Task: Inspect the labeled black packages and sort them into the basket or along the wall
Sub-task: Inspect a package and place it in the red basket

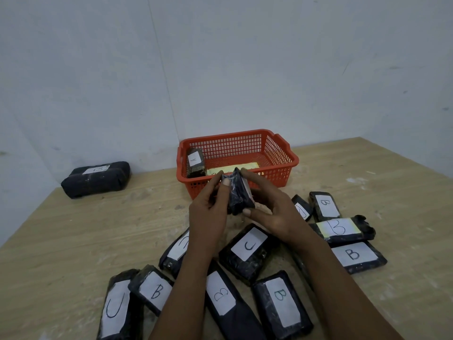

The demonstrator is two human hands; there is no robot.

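Both hands, left hand [208, 214] and right hand [274, 212], hold a black package [236, 192] between curled fingers [226, 185], just short of the red basket [282, 153]; more labeled packages [247, 249] lie on the tabletop [73, 241] below.

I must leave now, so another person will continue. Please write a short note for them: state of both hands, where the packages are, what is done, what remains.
Left hand and right hand: both grip one black package, label not readable.
Done: an A package in the red basket; one package by the wall.
Left: the held one, then the B and C packages on the table.
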